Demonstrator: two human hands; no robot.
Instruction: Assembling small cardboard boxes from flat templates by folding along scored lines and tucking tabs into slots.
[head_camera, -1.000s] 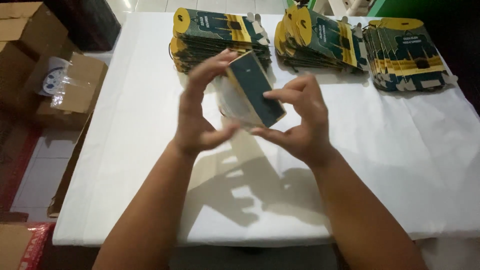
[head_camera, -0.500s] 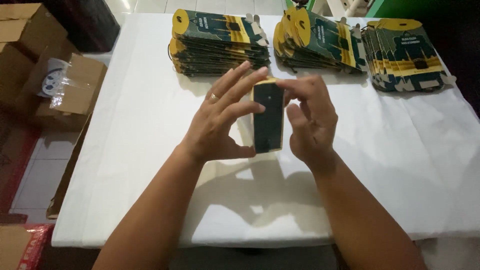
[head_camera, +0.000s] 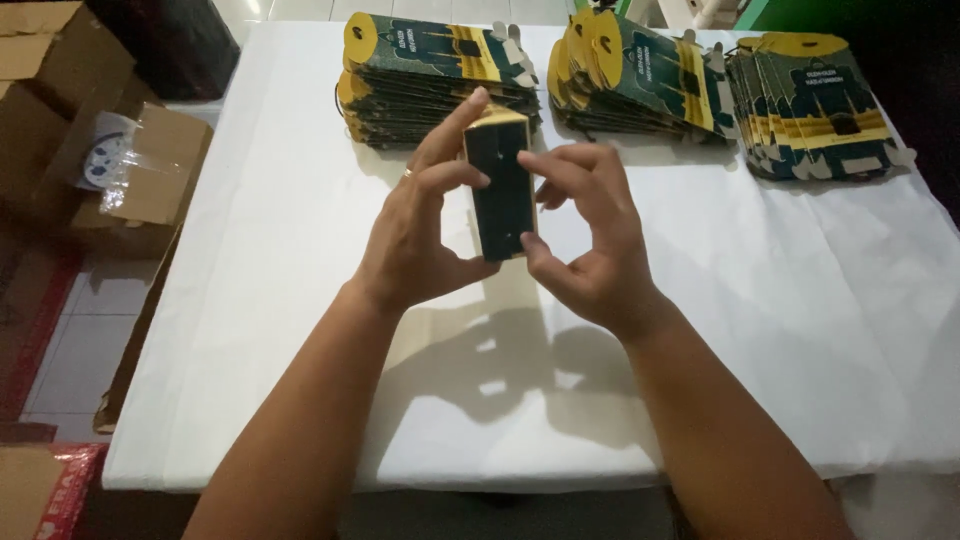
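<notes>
A small dark green carton (head_camera: 502, 190) with a yellow top edge stands upright above the white table (head_camera: 780, 330). My left hand (head_camera: 415, 235) grips its left side, with a ring on one finger. My right hand (head_camera: 590, 240) holds the right side, thumb at the carton's lower corner and fingers curled by its upper edge. Both hands hover over the table's middle.
Three stacks of flat green-and-yellow cartons lie along the table's far edge: left stack (head_camera: 430, 75), middle stack (head_camera: 640, 75), right stack (head_camera: 815, 105). Brown cardboard boxes (head_camera: 70, 120) sit on the floor at left. A red box (head_camera: 45, 490) is at the bottom left.
The carton was turned from a tilted, face-on pose to upright and narrow side toward me. Both hands shifted their grip around it and stayed over the table's middle.
</notes>
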